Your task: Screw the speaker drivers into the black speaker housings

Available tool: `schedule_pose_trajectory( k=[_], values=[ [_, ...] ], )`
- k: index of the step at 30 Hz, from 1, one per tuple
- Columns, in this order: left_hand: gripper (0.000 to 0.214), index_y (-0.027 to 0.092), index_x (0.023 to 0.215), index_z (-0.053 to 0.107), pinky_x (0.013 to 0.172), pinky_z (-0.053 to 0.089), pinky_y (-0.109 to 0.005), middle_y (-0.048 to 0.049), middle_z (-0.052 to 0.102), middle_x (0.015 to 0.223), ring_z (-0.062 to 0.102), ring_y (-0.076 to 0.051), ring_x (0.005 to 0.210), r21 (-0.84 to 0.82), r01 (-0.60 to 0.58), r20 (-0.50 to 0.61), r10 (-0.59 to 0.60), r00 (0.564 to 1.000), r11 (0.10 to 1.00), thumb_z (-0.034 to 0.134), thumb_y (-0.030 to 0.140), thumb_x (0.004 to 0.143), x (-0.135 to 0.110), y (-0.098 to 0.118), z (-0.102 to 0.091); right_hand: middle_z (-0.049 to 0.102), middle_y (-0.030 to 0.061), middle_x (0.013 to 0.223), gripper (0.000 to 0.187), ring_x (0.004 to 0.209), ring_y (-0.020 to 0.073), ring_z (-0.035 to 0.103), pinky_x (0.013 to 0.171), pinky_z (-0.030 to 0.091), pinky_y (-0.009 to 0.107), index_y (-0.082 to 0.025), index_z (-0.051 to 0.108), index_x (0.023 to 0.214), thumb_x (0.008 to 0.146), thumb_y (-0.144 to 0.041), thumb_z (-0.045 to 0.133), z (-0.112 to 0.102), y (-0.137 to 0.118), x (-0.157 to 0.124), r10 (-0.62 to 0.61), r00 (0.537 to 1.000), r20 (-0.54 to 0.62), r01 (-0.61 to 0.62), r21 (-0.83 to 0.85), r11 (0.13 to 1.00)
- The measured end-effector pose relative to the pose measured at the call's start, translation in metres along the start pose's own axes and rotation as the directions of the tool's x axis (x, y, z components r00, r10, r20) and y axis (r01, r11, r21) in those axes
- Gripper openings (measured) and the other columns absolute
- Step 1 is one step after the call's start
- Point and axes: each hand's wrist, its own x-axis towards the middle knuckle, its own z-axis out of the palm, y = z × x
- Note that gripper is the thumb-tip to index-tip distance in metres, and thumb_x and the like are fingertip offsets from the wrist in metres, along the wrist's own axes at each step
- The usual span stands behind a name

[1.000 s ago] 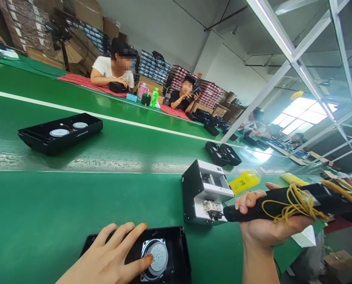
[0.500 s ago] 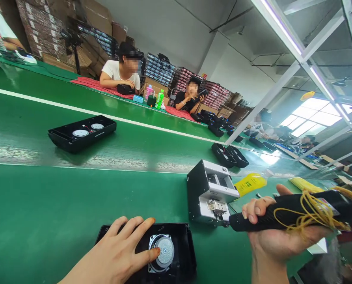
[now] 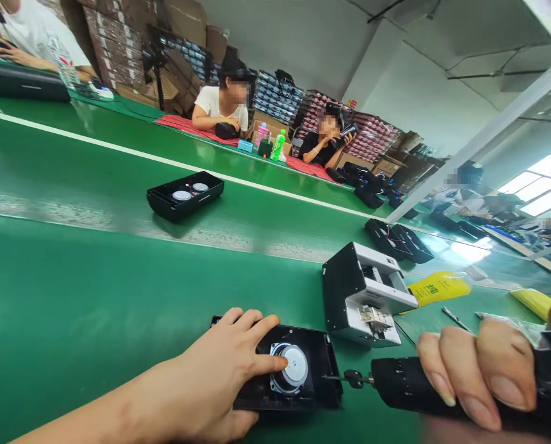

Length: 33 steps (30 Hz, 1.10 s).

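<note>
My left hand (image 3: pixel 219 376) lies flat on a black speaker housing (image 3: pixel 319 370) at the near edge of the green bench, its forefinger touching the round silver speaker driver (image 3: pixel 291 369). My right hand (image 3: pixel 479 370) is wrapped round a black electric screwdriver (image 3: pixel 398 390). The tool's bit (image 3: pixel 344 377) points left and reaches the housing's right edge. A black and white screw feeder box (image 3: pixel 363 293) stands just behind them.
On the green conveyor belt (image 3: pixel 94 185) ride another black housing with two drivers (image 3: pixel 185 195) and further black housings (image 3: pixel 398 240). A yellow bottle (image 3: pixel 439 288) lies right of the feeder. Several people sit across the line, with stacked boxes behind them.
My right hand has brought the screwdriver down from the feeder box to the right edge of the housing. The housing on the belt has travelled to the right. My left hand stays on the driver.
</note>
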Motion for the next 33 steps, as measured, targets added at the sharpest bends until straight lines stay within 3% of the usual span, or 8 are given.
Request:
schedule_pose_trajectory(
  k=[3,6,9,12,27,29,33],
  values=[
    [0.066,0.044,0.145,0.063,0.114,0.045,-0.066,-0.0082,0.045,0.167,0.053,-0.04,0.137,0.023,-0.02,-0.015,0.02,1.0,1.0,0.079,0.044,0.081,0.0,-0.004,0.007,0.035,-0.0138,0.054,0.039,0.024,0.0041,0.015,0.025,0.024,0.025,-0.033,0.074,0.112,0.078,-0.032,0.094,0.003,0.02,-0.008,0.002,0.973,0.233,-0.015,0.056,0.998],
    [0.067,0.042,0.145,0.062,0.113,0.045,-0.064,-0.0089,0.045,0.165,0.054,-0.04,0.134,0.041,-0.043,-0.028,0.044,0.999,0.998,0.079,0.046,0.081,0.001,-0.005,0.009,0.051,-0.0112,0.057,0.034,0.022,0.0071,0.03,0.025,0.037,0.023,-0.032,0.075,0.12,0.091,-0.044,0.087,0.018,0.036,-0.019,-0.014,0.914,0.405,-0.043,0.131,0.991],
    [0.066,0.04,0.146,0.062,0.11,0.046,-0.064,-0.0105,0.047,0.163,0.055,-0.04,0.132,0.06,-0.064,-0.051,0.067,0.996,0.996,0.077,0.048,0.082,0.001,-0.006,0.009,0.056,-0.0088,0.058,0.037,0.028,0.0103,0.042,0.032,0.047,0.023,-0.034,0.074,0.128,0.103,-0.061,0.072,0.04,0.042,-0.035,0.021,0.919,0.394,-0.072,0.113,0.991],
    [0.063,0.039,0.145,0.063,0.107,0.048,-0.061,-0.0106,0.049,0.16,0.055,-0.039,0.129,0.075,-0.081,-0.059,0.086,0.995,0.994,0.075,0.049,0.084,0.001,-0.007,0.009,0.054,-0.0086,0.057,0.038,0.029,0.0098,0.041,0.034,0.047,0.021,-0.036,0.076,0.127,0.106,-0.065,0.065,0.051,0.046,-0.047,0.043,0.922,0.385,-0.081,0.083,0.993],
    [0.062,0.037,0.144,0.065,0.105,0.046,-0.055,-0.0114,0.05,0.154,0.055,-0.036,0.122,0.119,-0.074,-0.027,0.078,0.997,0.99,0.074,0.051,0.085,0.003,-0.004,0.004,0.053,-0.0053,0.061,0.063,0.038,0.0125,0.044,0.044,0.05,0.025,-0.033,0.068,0.134,0.105,-0.084,0.047,0.028,0.068,-0.052,0.1,0.885,0.455,-0.143,0.062,0.988],
    [0.059,0.036,0.142,0.067,0.104,0.047,-0.056,-0.0116,0.052,0.152,0.055,-0.036,0.121,0.123,-0.078,-0.039,0.083,0.996,0.989,0.073,0.051,0.085,0.003,-0.004,0.004,0.052,-0.0054,0.06,0.061,0.037,0.0124,0.043,0.043,0.049,0.025,-0.032,0.069,0.134,0.105,-0.082,0.049,0.027,0.07,-0.051,0.077,0.883,0.463,-0.125,0.076,0.989],
    [0.06,0.036,0.141,0.067,0.104,0.047,-0.056,-0.0117,0.051,0.152,0.055,-0.037,0.123,0.122,-0.084,-0.031,0.088,0.996,0.989,0.074,0.052,0.084,0.002,-0.004,0.005,0.052,-0.0077,0.062,0.049,0.036,0.0103,0.039,0.04,0.046,0.022,-0.034,0.067,0.134,0.101,-0.069,0.07,0.03,0.07,-0.056,0.077,0.898,0.433,-0.101,0.033,0.994]
  ],
)
